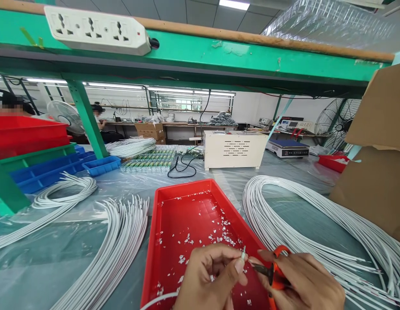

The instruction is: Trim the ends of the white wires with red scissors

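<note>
My left hand [212, 275] pinches the end of a white cable [161, 298] between thumb and fingertips. A pale green-white tip [243, 253] pokes up from that pinch. In my right hand [303, 280] is a pair of orange-handled cutters [277, 271], their dark jaws pointing left, close to the cable end. Whether the jaws touch the cable, I cannot tell. Both hands are above the near right part of a red tray [180, 187], which is strewn with small silvery-white scraps [224, 234].
White cable bundles lie left [119, 241] and right [283, 215] of the tray. Behind it stand a cream metal box [235, 148], a scale [288, 148] and blue bins [101, 165]. A green shelf beam [200, 51] with a power strip [96, 30] crosses overhead. Cardboard [370, 185] rises at right.
</note>
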`<state>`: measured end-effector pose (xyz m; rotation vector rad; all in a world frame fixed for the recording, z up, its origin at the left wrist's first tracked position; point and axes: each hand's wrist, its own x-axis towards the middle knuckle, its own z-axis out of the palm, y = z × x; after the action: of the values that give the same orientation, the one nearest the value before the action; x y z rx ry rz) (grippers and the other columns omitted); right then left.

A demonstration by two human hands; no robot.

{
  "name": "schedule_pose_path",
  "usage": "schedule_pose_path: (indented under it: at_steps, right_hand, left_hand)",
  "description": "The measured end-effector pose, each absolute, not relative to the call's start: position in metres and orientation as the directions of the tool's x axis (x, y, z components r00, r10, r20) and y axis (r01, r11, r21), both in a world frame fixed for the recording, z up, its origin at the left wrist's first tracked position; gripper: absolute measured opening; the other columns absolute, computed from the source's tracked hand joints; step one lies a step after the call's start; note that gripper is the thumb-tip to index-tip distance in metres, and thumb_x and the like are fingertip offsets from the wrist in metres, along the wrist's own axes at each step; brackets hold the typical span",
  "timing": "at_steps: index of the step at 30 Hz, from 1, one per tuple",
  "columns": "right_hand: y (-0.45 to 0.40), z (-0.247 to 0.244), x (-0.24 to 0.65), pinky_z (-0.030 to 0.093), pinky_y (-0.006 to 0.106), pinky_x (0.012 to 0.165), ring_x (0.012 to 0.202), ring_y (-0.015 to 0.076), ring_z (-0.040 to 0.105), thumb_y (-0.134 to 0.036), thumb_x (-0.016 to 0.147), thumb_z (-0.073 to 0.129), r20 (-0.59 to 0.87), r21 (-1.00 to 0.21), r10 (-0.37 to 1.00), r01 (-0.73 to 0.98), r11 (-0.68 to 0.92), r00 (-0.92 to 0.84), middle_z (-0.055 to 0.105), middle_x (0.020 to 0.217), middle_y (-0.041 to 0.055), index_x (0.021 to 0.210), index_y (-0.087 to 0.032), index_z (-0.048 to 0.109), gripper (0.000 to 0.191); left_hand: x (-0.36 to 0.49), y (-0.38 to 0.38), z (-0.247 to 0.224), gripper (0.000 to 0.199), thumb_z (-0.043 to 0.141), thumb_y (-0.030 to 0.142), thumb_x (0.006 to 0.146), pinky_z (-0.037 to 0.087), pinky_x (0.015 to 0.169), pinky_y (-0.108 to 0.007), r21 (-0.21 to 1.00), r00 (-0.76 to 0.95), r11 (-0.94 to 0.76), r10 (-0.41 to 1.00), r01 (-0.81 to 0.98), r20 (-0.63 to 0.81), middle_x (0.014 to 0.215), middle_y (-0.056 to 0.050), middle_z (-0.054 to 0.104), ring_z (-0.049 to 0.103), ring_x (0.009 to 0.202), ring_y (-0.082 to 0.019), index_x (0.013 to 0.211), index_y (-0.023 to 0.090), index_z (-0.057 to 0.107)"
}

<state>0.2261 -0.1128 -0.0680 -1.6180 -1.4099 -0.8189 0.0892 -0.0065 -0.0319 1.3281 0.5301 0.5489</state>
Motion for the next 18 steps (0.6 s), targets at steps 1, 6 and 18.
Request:
schedule_pose_path:
  at_steps: [1,6,18]
  right_hand:
    - [-0.1115,-0.0681,0.226,0.036,0.023,0.062,0.054,0.0098,0.051,-0.024,0.08,0.058,0.88,-0.183,0.438,0.982,-0.048,0.185,0.06,0.057,-0.0058,0.086,-0.023,0.062,0.007]
    - [-0.1049,-0.0669,0.2238,0.035,0.025,0.066,0.059,0.0111,0.054,-0.031,0.079,0.057,0.875,-0.195,0.428,0.974,-0.118,0.227,0.064,0.064,-0.0049,0.082,-0.022,0.061,0.01]
    - [-0.1077,-0.0622,0.2262,0.033,0.027,0.064,0.046,0.0099,0.043,-0.025,0.083,0.051,0.894,-0.095,0.419,0.981,-0.168,0.159,0.054,0.049,-0.0045,0.062,-0.02,0.056,0.022]
  left_hand:
    - [0.089,-0.0069,-0.0309,0.041,0.072,0.048,0.065,0.033,0.032,-0.012,0.985,0.761,0.158,0.647,-0.067,-0.052,0.058,-0.002,0.064,0.041,0.032,-0.001,0.079,0.01,0.065]
    - [0.0883,-0.0088,-0.0273,0.039,0.073,0.048,0.063,0.032,0.032,-0.012,0.982,0.752,0.168,0.657,-0.086,-0.047,0.056,-0.001,0.064,0.04,0.032,-0.001,0.077,0.013,0.066]
    - [0.0875,-0.01,-0.0281,0.036,0.074,0.045,0.064,0.034,0.032,-0.011,0.975,0.75,0.193,0.66,-0.112,-0.045,0.054,0.0,0.064,0.039,0.033,-0.001,0.075,0.013,0.062]
